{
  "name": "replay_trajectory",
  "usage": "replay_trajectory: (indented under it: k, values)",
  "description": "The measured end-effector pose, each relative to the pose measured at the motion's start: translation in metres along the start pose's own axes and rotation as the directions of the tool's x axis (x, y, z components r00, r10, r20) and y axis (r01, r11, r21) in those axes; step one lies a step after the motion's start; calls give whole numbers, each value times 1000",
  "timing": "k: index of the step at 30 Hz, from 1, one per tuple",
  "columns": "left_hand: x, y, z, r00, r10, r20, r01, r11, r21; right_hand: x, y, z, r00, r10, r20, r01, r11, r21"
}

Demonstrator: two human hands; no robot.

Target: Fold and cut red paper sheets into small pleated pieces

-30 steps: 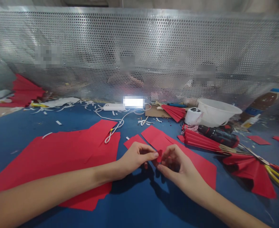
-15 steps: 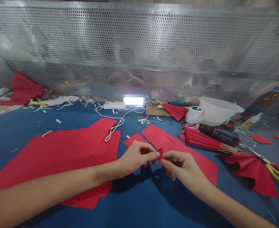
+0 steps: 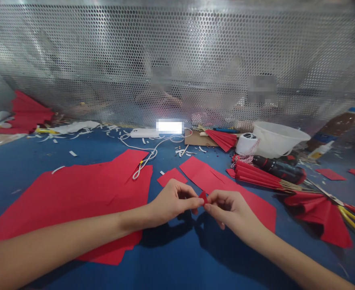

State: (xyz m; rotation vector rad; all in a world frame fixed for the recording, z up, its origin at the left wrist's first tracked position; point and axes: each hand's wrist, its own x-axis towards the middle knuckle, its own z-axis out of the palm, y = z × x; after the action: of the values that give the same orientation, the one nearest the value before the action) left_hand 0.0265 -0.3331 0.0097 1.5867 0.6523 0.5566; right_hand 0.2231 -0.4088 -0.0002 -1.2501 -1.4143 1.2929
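Note:
My left hand (image 3: 173, 200) and my right hand (image 3: 230, 209) meet above the blue table (image 3: 177, 257). Between their pinched fingertips is a small folded piece of red paper (image 3: 203, 197). Both hands have thumb and forefinger pressed onto it, with the other fingers curled. A red paper sheet (image 3: 225, 187) lies flat just behind the hands. A wide pile of red paper sheets (image 3: 71, 197) lies under my left forearm.
Folded red paper fans (image 3: 256, 177) and a black tool (image 3: 278, 169) lie at the right, with a white bowl (image 3: 277, 139), a spool (image 3: 246, 144) and a brown bottle (image 3: 334, 129) behind. A white cable (image 3: 148, 157) and paper scraps lie mid-table. A perforated metal screen (image 3: 177, 60) closes the back.
My right hand has turned from palm-open cupping to a tight pinch and closed in on the left. The red piece now looks smaller between the fingertips.

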Motion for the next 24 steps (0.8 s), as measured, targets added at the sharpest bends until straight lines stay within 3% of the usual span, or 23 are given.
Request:
replay_trajectory:
  k: [5,16,24]
  values:
    - [-1,0,0,999,-3,44,4,1000,-10,-1,-2,0,1000,7,30,-6,1000,-14]
    - [0,3,1,1000,-29,-5,29,999,16,-1,-1,-3,1000,3,21,-2,1000,-29]
    - [0,2,1,1000,-14,24,14,1000,27,-2,-4,1,1000,8,12,-7,994,-105]
